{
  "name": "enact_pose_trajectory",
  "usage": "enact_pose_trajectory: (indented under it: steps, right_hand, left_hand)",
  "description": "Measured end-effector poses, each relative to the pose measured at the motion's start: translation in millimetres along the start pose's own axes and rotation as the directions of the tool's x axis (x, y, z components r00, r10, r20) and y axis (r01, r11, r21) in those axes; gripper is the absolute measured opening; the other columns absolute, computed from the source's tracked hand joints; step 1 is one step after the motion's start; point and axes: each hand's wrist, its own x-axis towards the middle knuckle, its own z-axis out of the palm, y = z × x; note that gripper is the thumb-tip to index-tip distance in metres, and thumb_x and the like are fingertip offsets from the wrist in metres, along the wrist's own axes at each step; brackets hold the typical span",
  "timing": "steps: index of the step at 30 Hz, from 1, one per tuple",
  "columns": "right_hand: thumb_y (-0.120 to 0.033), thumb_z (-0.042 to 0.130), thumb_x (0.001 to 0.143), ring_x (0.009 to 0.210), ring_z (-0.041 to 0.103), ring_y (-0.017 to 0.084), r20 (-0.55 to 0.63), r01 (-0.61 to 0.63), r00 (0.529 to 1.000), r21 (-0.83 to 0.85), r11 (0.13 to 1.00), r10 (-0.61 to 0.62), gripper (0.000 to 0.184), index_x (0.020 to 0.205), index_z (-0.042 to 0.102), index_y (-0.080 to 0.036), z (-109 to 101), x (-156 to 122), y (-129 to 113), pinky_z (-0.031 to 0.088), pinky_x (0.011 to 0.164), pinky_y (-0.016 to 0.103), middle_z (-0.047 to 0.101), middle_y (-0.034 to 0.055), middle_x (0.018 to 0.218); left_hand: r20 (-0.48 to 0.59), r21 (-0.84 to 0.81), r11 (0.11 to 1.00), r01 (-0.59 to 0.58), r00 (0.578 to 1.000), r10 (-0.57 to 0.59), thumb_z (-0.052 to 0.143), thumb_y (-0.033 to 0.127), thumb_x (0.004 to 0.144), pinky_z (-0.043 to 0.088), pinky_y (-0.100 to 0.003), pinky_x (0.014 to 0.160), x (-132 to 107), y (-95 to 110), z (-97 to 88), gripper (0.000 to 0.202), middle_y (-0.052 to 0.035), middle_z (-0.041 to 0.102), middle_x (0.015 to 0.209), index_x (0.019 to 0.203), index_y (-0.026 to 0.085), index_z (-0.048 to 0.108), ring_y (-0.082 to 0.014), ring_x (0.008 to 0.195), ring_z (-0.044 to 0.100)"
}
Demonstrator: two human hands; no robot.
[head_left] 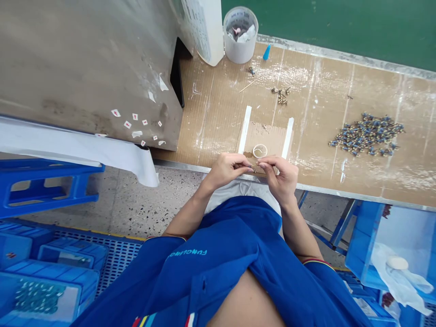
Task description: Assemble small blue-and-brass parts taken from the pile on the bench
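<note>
**Head view, looking forward and down at the work surface.** The left hand (226,169) and right hand (279,178) are raised together over the near edge of a cardboard-topped table (211,120). The left fingers (242,165) are clenched in a pinch on a small brass-coloured part (252,169), which is too small to resolve further. The right fingers (267,162) are curled closed just beside it; whether they grip the same part cannot be told.

Directly beyond the hands lies a cardboard pad (264,141) between two white strips (245,129), and on it sits a white ring (260,151). Farther right on the table is a loose heap of blue-and-brass fittings (366,134). A smaller cluster of brass fittings (279,94) lies beyond the pad. At the far edge stand a white cup (240,45) holding scraps, a blue cone (266,52) and a white container (206,27).

To the left stands a grey metal cabinet (85,68) bearing small white labels with red marks. A blue stool (44,186) stands on the speckled floor (143,204), with blue crates (44,286) at near left and a blue crate (384,240) holding a white plastic bag (398,277) at near right. The person's blue shirt (207,268) fills the near foreground.
</note>
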Motion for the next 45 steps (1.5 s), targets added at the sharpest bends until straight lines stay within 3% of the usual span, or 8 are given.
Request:
enact_pose_trajectory:
  steps: [12, 22, 27, 30, 35, 38, 42, 45]
  right_hand:
    - [-0.017, 0.061, 0.091, 0.078, 0.069, 0.006, 0.011, 0.166, 0.986, -0.044, 0.985, -0.166, 0.011, 0.085, 0.069, -0.019, -0.2, 1.0, -2.4, 0.054, 0.072, 0.019, 0.074, -0.0003, 0.082]
    - [-0.028, 0.057, 0.094, 0.078, 0.069, 0.009, 0.046, 0.023, 0.999, -0.006, 1.000, -0.022, 0.022, 0.080, 0.071, -0.020, -0.9, 0.4, -4.7, 0.055, 0.072, 0.023, 0.073, 0.0019, 0.080]
    - [-0.036, 0.062, 0.092, 0.074, 0.067, 0.009, -0.108, -0.129, 0.985, 0.081, 0.988, 0.138, 0.022, 0.084, 0.072, -0.019, -6.7, 3.7, 6.0, 0.052, 0.067, 0.022, 0.072, 0.0035, 0.081]
    - [-0.034, 0.062, 0.092, 0.076, 0.065, 0.008, -0.149, -0.095, 0.983, 0.077, 0.993, 0.106, 0.021, 0.082, 0.072, -0.018, -5.3, 8.9, 14.7, 0.050, 0.067, 0.022, 0.070, 0.0039, 0.082]
    - [-0.032, 0.060, 0.093, 0.086, 0.063, 0.009, -0.099, -0.024, 0.995, -0.072, 0.997, 0.016, 0.021, 0.084, 0.074, -0.020, 5.2, 10.3, 18.9, 0.051, 0.075, 0.023, 0.066, 0.0052, 0.089]
    - [-0.037, 0.060, 0.093, 0.089, 0.063, 0.008, -0.032, -0.024, 0.999, -0.060, 0.998, 0.022, 0.022, 0.095, 0.074, -0.021, 3.6, 11.7, 20.0, 0.052, 0.076, 0.022, 0.065, 0.0062, 0.098]
    - [-0.047, 0.055, 0.095, 0.088, 0.063, 0.008, 0.009, -0.064, 0.998, -0.075, 0.995, 0.065, 0.037, 0.113, 0.068, -0.019, -13.8, 43.0, 38.6, 0.051, 0.073, 0.021, 0.067, 0.0081, 0.106]
    - [-0.045, 0.050, 0.097, 0.087, 0.061, 0.010, -0.024, -0.156, 0.988, -0.246, 0.957, 0.155, 0.035, 0.108, 0.068, -0.016, -25.2, 88.6, 67.0, 0.050, 0.077, 0.023, 0.067, 0.0086, 0.105]
  left_hand:
    - [0.006, 0.023, 0.999, -0.042, 0.999, 0.042, 0.071, 0.023, 0.086, 0.043, -0.020, 0.060, -0.8, 0.7, -1.3, 0.013, -0.0044, 0.069, 0.074, 0.081, 0.011, 0.074, -0.0101, 0.065, 0.061]
    - [0.005, 0.011, 0.999, -0.039, 0.999, 0.039, 0.071, 0.024, 0.087, 0.044, -0.021, 0.061, -2.0, 0.2, -0.3, 0.013, -0.0043, 0.068, 0.074, 0.081, 0.013, 0.073, -0.0109, 0.066, 0.061]
    - [-0.005, 0.011, 0.999, -0.044, 0.999, 0.044, 0.071, 0.025, 0.087, 0.045, -0.021, 0.061, -2.6, -1.9, -1.1, 0.014, -0.0057, 0.070, 0.078, 0.082, 0.012, 0.073, -0.0116, 0.069, 0.063]
    - [-0.002, 0.001, 0.998, -0.061, 0.998, 0.061, 0.071, 0.025, 0.088, 0.047, -0.021, 0.063, -3.2, -3.1, -1.9, 0.014, -0.0062, 0.071, 0.079, 0.083, 0.012, 0.073, -0.0121, 0.071, 0.065]
    - [-0.008, -0.042, 0.998, -0.053, 0.999, 0.053, 0.072, 0.025, 0.087, 0.049, -0.021, 0.064, -4.0, -4.1, -3.7, 0.014, -0.0066, 0.071, 0.079, 0.083, 0.012, 0.073, -0.0121, 0.071, 0.065]
    - [-0.025, -0.073, 0.996, -0.052, 0.998, 0.050, 0.073, 0.025, 0.085, 0.049, -0.019, 0.062, -4.4, -4.7, -4.9, 0.014, -0.0065, 0.070, 0.078, 0.081, 0.011, 0.073, -0.0112, 0.069, 0.065]
    - [-0.027, -0.116, 0.991, -0.067, 0.998, 0.064, 0.076, 0.025, 0.083, 0.049, -0.018, 0.061, -4.4, -5.1, -5.9, 0.015, -0.0067, 0.070, 0.077, 0.079, 0.011, 0.073, -0.0107, 0.069, 0.065]
    - [-0.007, -0.172, 0.985, -0.031, 1.000, 0.031, 0.077, 0.025, 0.082, 0.050, -0.018, 0.061, -4.8, -5.3, -6.2, 0.016, -0.0076, 0.071, 0.078, 0.079, 0.010, 0.073, -0.0112, 0.069, 0.066]
